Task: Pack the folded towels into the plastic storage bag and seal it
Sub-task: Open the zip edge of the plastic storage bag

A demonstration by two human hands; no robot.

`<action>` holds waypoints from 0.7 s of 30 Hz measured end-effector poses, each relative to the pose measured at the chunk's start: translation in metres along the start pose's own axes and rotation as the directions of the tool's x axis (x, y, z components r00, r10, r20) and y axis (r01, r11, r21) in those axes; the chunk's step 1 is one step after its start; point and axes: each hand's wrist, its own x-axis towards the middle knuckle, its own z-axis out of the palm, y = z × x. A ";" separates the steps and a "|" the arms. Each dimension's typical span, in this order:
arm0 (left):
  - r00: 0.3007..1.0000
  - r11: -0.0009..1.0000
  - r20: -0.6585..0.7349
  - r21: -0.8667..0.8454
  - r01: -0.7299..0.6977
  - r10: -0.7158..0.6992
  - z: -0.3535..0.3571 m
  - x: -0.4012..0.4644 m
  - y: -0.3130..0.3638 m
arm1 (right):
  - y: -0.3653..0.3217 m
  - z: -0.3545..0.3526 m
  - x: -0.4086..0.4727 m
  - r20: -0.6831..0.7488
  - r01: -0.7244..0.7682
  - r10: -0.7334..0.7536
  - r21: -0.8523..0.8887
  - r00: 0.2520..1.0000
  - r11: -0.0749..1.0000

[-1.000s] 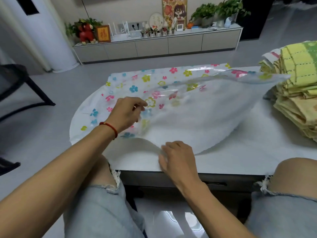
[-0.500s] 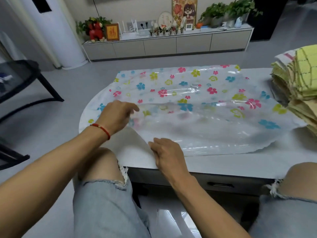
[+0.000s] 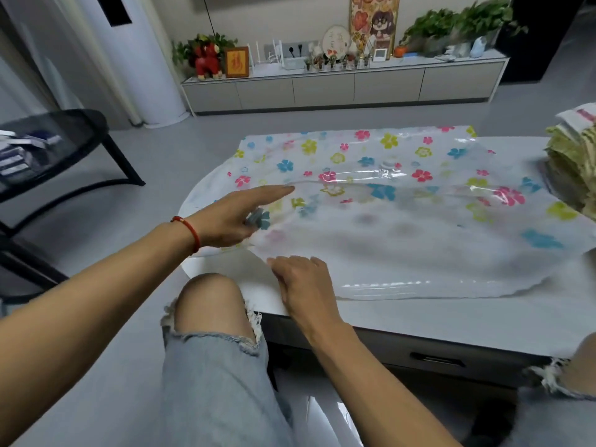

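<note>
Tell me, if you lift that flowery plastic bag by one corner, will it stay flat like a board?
Probably not. The flowery plastic bag is thin and see-through, with ripples, so it would likely droop. It looks empty, so probably light. Its glossy surface may slide on the smooth table; the right hand rests on its near edge.

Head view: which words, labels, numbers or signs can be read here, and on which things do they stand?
None can be read with certainty.
Small framed picture on the cabinet: one gold character, too blurred to read.
Round plate: writing too small.
Storage bag: only printed flowers, no words.
</note>
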 end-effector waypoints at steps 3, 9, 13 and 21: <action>0.986 0.996 -0.156 0.064 0.066 -0.055 -0.015 0.008 -0.008 | 0.007 0.013 -0.018 0.036 0.008 -0.007 -0.027 0.999 1.000; 0.963 0.973 -0.260 0.193 0.128 -0.075 -0.015 0.001 -0.009 | 0.013 0.020 -0.022 0.006 -0.009 0.009 0.074 1.000 0.997; 0.997 0.939 -0.027 0.336 0.072 -0.067 -0.001 -0.016 -0.013 | 0.017 0.024 -0.020 0.021 0.041 -0.042 0.044 0.999 0.998; 0.963 0.882 -0.183 0.396 0.255 -0.197 -0.021 0.007 -0.013 | 0.035 -0.002 -0.034 0.155 0.113 -0.124 0.078 0.980 0.991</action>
